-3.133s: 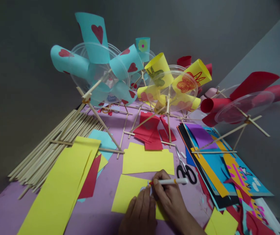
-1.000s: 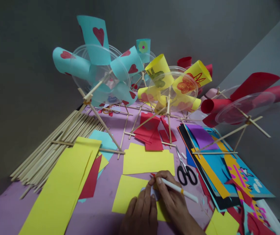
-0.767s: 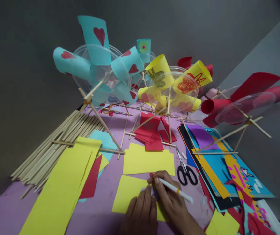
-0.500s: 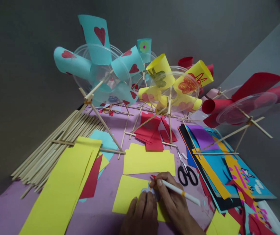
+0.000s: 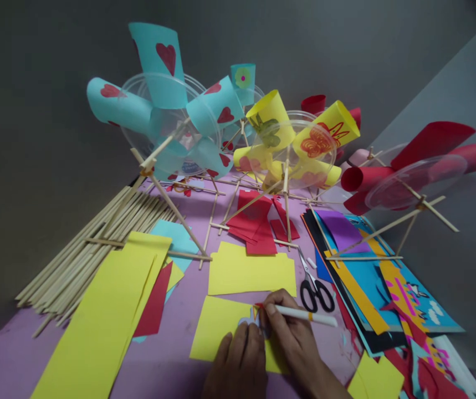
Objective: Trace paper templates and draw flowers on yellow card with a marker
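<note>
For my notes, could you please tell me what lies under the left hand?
A yellow sheet and a small pale cutout whose edge shows; the left hand covers the rest.

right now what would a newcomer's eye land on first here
Paper windmills on stick frames stand at the back: the blue windmill with red hearts at left, the yellow windmill in the middle, the red windmill at right. At the front, the right hand holds a pen to a yellow sheet that the left hand presses flat.
</note>
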Available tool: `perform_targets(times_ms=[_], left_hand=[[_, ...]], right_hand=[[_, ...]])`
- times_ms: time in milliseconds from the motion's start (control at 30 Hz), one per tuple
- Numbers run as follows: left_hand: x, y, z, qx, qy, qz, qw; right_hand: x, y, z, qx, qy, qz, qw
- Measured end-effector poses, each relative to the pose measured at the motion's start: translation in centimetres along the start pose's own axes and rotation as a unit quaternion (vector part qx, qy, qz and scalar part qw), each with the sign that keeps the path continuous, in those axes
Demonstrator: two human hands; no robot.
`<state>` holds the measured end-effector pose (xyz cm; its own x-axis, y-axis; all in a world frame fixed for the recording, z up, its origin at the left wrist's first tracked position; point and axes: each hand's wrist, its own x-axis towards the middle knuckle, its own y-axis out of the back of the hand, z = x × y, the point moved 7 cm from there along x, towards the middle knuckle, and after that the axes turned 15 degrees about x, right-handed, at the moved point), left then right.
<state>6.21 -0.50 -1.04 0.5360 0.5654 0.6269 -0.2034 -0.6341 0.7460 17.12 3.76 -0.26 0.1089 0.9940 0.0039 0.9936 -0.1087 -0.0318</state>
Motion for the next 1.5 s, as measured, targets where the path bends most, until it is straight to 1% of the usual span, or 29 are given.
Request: perform_targets(times_ms=[67, 100, 133, 233, 333, 400, 500, 633, 733, 800, 933, 1200, 1500], left_hand=[[0.6, 0.6, -0.6, -0.04, -0.006, 0.009, 0.999], [0.9, 0.8, -0.9, -0.049, -0.011, 0.001, 0.999], [1.2, 0.8, -1.0, -0.054, -0.038, -0.019, 0.998], [2.1, 1.6, -1.9, -0.064, -0.054, -0.027, 0.996], [3.0, 2.2, -2.9, -0.083, -0.042, -0.025, 0.995], [3.5, 2.3, -3.3, -0.101, -0.029, -0.037, 0.994], [3.9, 2.0, -3.6, -0.143, -0.02, -0.078, 0.986], [3.5, 1.4, -3.6, -0.182, -0.037, -0.125, 0.975], [2.6, 0.4, -3.3, -0.182, -0.056, -0.194, 0.962], [2.3, -0.1, -3.1, -0.175, -0.073, -0.224, 0.956], [2.4, -0.2, -2.9, -0.157, -0.093, -0.249, 0.951], [2.2, -0.7, -3.0, -0.152, -0.097, -0.291, 0.94], [2.4, -0.6, -3.0, -0.141, -0.098, -0.346, 0.922]], right_hand=[[0.1, 0.0, -0.1, -0.001, -0.001, -0.001, 1.0], [0.2, -0.1, -0.2, -0.003, 0.001, -0.002, 1.0], [0.2, -0.1, -0.4, -0.006, 0.005, -0.003, 1.0], [0.4, -0.2, -0.8, -0.019, 0.025, -0.003, 0.999], [0.5, -0.1, -1.0, -0.027, 0.032, 0.0, 0.999], [0.5, -0.1, -1.1, -0.029, 0.034, 0.0, 0.999], [0.5, -0.1, -1.1, -0.029, 0.032, -0.006, 0.999], [0.4, 0.0, -1.1, -0.026, 0.031, 0.0, 0.999], [0.4, 0.1, -1.0, -0.017, 0.037, 0.005, 0.999], [0.4, 0.2, -0.9, -0.01, 0.036, 0.014, 0.999], [0.5, 0.3, -0.8, 0.004, 0.031, 0.023, 0.999], [0.8, 0.3, -0.9, 0.006, 0.034, 0.029, 0.999], [0.8, 0.3, -1.2, -0.002, 0.043, 0.026, 0.999]])
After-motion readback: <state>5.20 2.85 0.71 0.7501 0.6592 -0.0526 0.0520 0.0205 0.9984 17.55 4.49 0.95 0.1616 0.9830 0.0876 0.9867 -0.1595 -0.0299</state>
